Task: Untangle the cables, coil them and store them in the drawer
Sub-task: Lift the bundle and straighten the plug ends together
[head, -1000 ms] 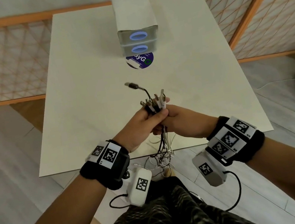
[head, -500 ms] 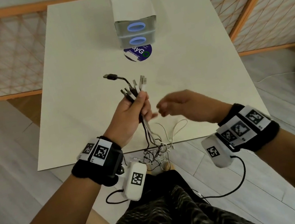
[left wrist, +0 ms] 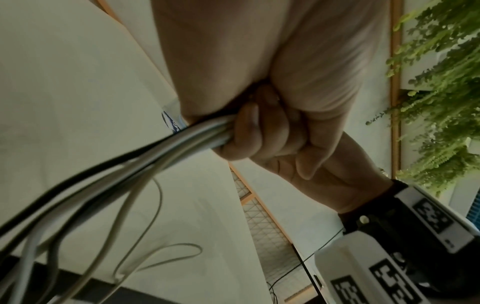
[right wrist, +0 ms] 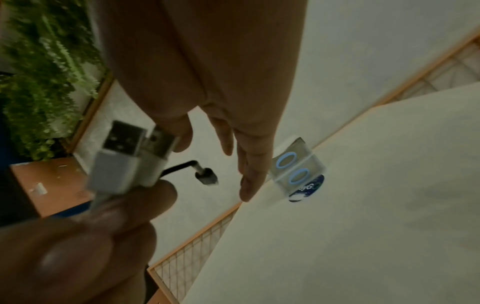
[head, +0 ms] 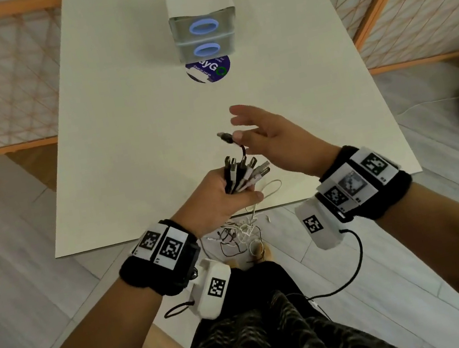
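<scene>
Cables [head: 241, 178] sit bunched in the left hand [head: 218, 203], plug ends fanned upward above the near edge of the bench [head: 134, 159], while their tails hang off the edge in a loose tangle [head: 238, 236]. One black plug [head: 225, 137] rises above the rest. They look light, limp and springy, so the slack will likely snag; the stiff plugs seem the surest places to take hold, one at a time. The left fingers [left wrist: 249, 131] are clamped round the bundle just below the plugs. The right hand [head: 270, 133] hovers just beside the black plug, palm turned inward, fingers spread apart and holding nothing. The drawers [head: 204, 39] stand well apart at the far end, both closed.
</scene>
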`<state>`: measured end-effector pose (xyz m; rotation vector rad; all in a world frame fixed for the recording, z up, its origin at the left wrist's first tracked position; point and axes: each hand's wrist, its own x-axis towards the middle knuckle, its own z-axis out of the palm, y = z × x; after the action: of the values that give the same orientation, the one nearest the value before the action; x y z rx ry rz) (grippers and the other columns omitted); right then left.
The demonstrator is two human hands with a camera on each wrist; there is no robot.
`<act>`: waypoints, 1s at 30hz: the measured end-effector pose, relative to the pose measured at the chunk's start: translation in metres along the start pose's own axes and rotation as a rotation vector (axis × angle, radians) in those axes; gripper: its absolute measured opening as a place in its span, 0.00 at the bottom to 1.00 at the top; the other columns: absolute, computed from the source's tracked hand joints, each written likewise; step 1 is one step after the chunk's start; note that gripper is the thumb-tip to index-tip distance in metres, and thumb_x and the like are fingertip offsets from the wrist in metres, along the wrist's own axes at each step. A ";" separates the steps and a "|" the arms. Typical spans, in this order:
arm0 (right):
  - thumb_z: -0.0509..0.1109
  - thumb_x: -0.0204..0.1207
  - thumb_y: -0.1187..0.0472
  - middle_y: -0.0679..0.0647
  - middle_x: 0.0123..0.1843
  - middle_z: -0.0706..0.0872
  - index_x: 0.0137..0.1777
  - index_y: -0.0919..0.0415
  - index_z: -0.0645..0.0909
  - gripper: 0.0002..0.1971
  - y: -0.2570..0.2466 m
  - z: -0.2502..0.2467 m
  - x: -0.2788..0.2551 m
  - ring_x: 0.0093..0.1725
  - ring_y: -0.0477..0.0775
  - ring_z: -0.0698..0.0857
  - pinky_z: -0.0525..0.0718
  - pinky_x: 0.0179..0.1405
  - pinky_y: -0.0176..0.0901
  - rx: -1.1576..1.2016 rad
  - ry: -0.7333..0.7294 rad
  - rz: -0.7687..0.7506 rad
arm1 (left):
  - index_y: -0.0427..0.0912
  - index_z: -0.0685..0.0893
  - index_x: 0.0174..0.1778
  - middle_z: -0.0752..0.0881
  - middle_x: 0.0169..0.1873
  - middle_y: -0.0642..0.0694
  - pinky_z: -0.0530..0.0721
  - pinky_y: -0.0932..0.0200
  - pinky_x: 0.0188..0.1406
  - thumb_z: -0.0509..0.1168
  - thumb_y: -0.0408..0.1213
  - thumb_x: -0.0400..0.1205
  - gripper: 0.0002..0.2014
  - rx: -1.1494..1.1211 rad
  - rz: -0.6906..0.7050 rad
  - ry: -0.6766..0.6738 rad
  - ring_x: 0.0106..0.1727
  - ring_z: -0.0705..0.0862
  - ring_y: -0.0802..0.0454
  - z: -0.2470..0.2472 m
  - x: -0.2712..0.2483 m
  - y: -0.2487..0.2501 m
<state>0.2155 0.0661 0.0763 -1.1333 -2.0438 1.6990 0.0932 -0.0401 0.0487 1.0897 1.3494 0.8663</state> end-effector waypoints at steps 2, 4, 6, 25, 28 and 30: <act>0.62 0.82 0.57 0.54 0.71 0.78 0.76 0.56 0.67 0.23 0.002 0.004 -0.004 0.62 0.49 0.82 0.83 0.59 0.41 0.090 -0.025 0.056 | 0.33 0.80 0.38 0.83 0.33 0.58 0.76 0.72 0.46 0.72 0.26 0.75 0.06 0.003 -0.018 -0.016 0.37 0.80 0.65 -0.003 -0.004 -0.007; 0.62 0.82 0.60 0.55 0.65 0.84 0.73 0.59 0.71 0.19 0.000 0.009 -0.007 0.61 0.50 0.84 0.85 0.53 0.39 0.182 -0.016 0.072 | 0.37 0.79 0.35 0.81 0.30 0.60 0.76 0.73 0.44 0.72 0.25 0.75 0.08 -0.006 -0.017 -0.011 0.35 0.79 0.66 -0.007 -0.007 -0.010; 0.65 0.81 0.62 0.55 0.57 0.87 0.71 0.59 0.74 0.18 -0.001 0.014 -0.011 0.54 0.49 0.86 0.83 0.49 0.38 0.327 0.021 0.093 | 0.44 0.76 0.30 0.78 0.23 0.63 0.74 0.76 0.38 0.72 0.24 0.75 0.14 -0.023 -0.015 -0.005 0.30 0.76 0.70 -0.009 -0.012 -0.015; 0.68 0.78 0.67 0.59 0.42 0.88 0.55 0.57 0.78 0.08 0.022 0.021 -0.050 0.39 0.49 0.83 0.79 0.43 0.41 0.205 0.089 -0.017 | 0.43 0.81 0.56 0.77 0.26 0.60 0.74 0.76 0.31 0.64 0.36 0.82 0.08 -0.002 0.077 0.246 0.27 0.79 0.69 0.025 -0.037 -0.027; 0.67 0.79 0.66 0.58 0.41 0.86 0.51 0.61 0.79 0.04 0.028 0.022 -0.059 0.38 0.53 0.85 0.85 0.45 0.50 0.271 0.107 -0.001 | 0.50 0.79 0.40 0.72 0.21 0.58 0.70 0.65 0.28 0.59 0.51 0.80 0.10 -0.020 0.037 0.191 0.24 0.70 0.62 0.028 -0.038 -0.028; 0.69 0.77 0.68 0.56 0.41 0.83 0.50 0.63 0.80 0.04 0.031 0.026 -0.064 0.37 0.54 0.86 0.89 0.44 0.50 0.310 0.120 -0.015 | 0.51 0.76 0.34 0.75 0.19 0.58 0.69 0.65 0.30 0.59 0.50 0.81 0.12 0.036 0.010 0.210 0.22 0.70 0.64 0.029 -0.035 -0.027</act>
<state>0.2540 0.0035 0.0585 -1.0836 -1.6434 1.8133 0.1161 -0.0842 0.0318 1.0564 1.5385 0.9889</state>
